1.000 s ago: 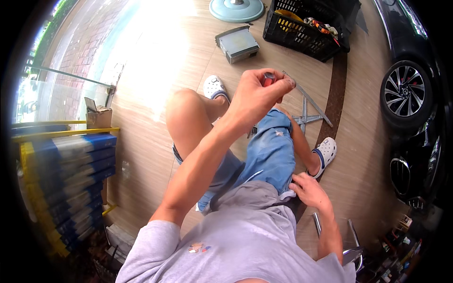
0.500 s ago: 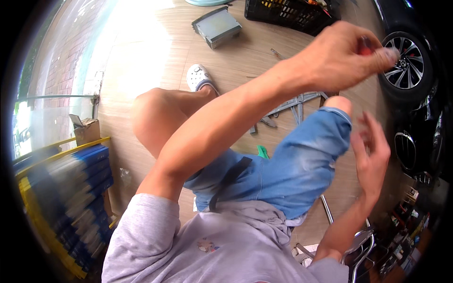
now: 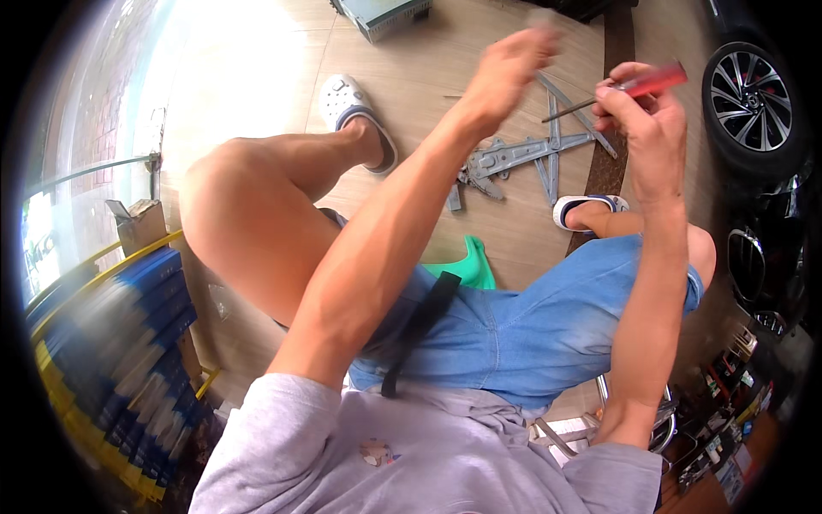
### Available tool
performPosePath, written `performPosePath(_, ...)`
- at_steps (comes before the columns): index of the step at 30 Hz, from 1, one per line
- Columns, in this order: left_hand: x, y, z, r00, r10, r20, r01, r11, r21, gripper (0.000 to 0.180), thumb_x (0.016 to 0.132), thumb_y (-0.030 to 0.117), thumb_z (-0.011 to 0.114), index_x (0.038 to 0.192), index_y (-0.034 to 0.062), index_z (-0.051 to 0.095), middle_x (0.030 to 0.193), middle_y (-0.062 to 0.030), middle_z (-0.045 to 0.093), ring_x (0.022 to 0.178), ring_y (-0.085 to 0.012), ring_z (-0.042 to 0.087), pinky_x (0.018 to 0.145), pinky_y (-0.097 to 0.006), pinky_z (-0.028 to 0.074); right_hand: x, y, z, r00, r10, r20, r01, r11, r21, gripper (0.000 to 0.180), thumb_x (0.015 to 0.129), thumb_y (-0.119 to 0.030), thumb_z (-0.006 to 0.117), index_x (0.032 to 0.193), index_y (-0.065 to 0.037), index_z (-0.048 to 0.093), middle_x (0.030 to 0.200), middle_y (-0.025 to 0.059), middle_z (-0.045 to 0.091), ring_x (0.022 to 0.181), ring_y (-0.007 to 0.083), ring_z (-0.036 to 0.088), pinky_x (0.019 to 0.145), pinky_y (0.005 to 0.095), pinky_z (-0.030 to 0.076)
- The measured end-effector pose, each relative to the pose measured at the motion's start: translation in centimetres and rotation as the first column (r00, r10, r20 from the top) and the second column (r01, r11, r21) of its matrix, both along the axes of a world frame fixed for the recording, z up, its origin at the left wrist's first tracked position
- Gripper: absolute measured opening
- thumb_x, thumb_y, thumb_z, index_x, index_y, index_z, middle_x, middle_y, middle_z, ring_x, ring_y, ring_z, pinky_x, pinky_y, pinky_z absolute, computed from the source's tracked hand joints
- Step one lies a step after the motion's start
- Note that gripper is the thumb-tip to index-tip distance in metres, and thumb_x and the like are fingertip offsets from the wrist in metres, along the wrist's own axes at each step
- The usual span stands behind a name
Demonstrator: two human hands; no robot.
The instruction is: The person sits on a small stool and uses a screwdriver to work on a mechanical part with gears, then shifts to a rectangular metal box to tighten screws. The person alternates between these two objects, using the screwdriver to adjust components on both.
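My right hand [image 3: 646, 128] is closed around the red handle of a screwdriver [image 3: 658, 80], whose thin dark shaft points down to the left. My left hand [image 3: 509, 73] is raised to the left of it, fingers smeared by motion, so what they hold, if anything, cannot be made out. On the floor below both hands lies a grey metal window regulator [image 3: 522, 154] with crossed arms. Neither hand touches it.
Near my lap is a green plastic piece [image 3: 478, 261]. A grey metal box [image 3: 381, 17] sits at the far edge. To the right stands a black car with its wheel [image 3: 749, 96]; to the left, a rack of blue boxes [image 3: 163, 295]. Chrome tubing [image 3: 666, 428] shows by my right elbow.
The red-handled screwdriver has passed from my left hand to my right. My left hand has moved left, my right hand up. My right knee has swung outward, and the view has shifted.
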State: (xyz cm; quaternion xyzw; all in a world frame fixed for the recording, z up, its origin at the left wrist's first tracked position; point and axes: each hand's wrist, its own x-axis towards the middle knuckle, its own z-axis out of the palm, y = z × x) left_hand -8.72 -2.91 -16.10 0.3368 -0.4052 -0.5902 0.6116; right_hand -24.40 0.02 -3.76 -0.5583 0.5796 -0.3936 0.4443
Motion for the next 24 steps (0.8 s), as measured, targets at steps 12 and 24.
performPosePath(12, 1.0, 16.4, -25.1, 0.79, -0.327, 0.518, -0.405, 0.355, 0.843, 0.062, 0.064, 0.018, 0.076, 0.117, -0.0062, 0.053, 0.11, -0.0279, 0.065, 0.106, -0.0374, 0.064, 0.091, -0.04, 0.05, -6.9, -1.7, 4.1, 0.997, -0.03, 0.071, 0.033, 0.999, -0.033, 0.028, 0.096, -0.021, 0.062, 0.11, 0.003, 0.061, 0.098, 0.0142, 0.067, 0.08, 0.0152, 0.064, 0.07, 0.0262, 0.053)
performPosePath(24, -3.7, 16.6, -27.3, 0.535, -0.356, 0.766, -0.734, 0.254, 0.63, 0.069, 0.066, 0.021, 0.079, 0.122, -0.0055, 0.048, 0.114, -0.026, 0.063, 0.104, -0.0434, 0.062, 0.092, -0.044, 0.051, -7.6, 0.5, 2.6, 0.943, -0.286, 0.173, 0.281, 0.958, 0.052, 0.027, 0.094, -0.021, 0.064, 0.106, 0.002, 0.061, 0.093, 0.0119, 0.066, 0.073, 0.0126, 0.061, 0.065, 0.0263, 0.05)
